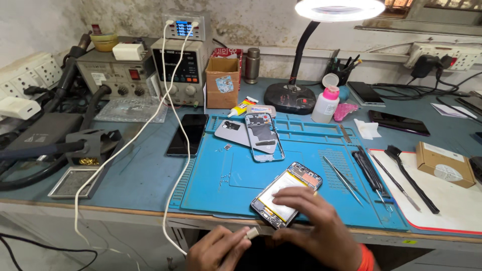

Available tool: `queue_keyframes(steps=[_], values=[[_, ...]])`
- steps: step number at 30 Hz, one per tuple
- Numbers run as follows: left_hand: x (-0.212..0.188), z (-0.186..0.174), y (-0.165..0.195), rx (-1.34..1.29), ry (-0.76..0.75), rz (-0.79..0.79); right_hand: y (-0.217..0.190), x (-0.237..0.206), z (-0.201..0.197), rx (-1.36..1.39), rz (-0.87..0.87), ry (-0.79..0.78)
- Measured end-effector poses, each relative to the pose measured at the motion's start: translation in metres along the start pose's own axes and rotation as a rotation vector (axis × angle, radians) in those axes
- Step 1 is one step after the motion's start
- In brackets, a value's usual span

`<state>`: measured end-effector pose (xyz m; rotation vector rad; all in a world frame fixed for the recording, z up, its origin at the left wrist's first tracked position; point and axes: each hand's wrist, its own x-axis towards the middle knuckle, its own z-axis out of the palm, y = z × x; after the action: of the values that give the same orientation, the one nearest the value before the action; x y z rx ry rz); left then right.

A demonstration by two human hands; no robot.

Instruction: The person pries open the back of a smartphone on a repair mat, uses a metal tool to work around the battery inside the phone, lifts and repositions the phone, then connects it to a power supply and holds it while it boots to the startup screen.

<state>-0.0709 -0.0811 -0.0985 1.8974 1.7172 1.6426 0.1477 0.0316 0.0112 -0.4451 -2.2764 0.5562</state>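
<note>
Bench is crowded, blue mat [226, 180] at the front edge, ring lamp [340, 9] overhead. We have the opened phone [286, 193] at the mat's front edge — back off, pale battery and board exposed, metal frame rim showing. Right hand [311, 221] lies over its near end, fingers curled down on the frame, pinning it. Left hand [221, 248] sits just off the bench's front edge, thumb and finger pinched shut on the small white plug [252, 232] of the white cable [168, 130], which runs back to the power supply [182, 65] at the rear left.

Risks as we judge them:
- Plug is close to the open board — a bare metal tip brushing contacts could short it.
- Cable loops slack across the mat's left edge; a tug could drag the black phone [187, 133] lying there.
- Phone overhangs the front edge slightly; if the pin slips it may drop.
- Tweezers [344, 180] — thin, pointed steel — lie just right of it, near the soft battery.

Mat looks like ribbed rubber; a second frame [263, 136] and a grey back cover [233, 133] lie at its rear.
</note>
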Motion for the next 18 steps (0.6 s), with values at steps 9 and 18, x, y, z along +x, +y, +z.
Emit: queue_keyframes(steps=[9,18], values=[[0.018,0.011,0.024,0.103,0.007,-0.196,0.012,0.021,-0.014,-0.062,-0.057,-0.262],[0.027,0.017,0.028,0.115,-0.142,-0.513,0.011,0.02,-0.011,-0.073,-0.063,-0.241]])
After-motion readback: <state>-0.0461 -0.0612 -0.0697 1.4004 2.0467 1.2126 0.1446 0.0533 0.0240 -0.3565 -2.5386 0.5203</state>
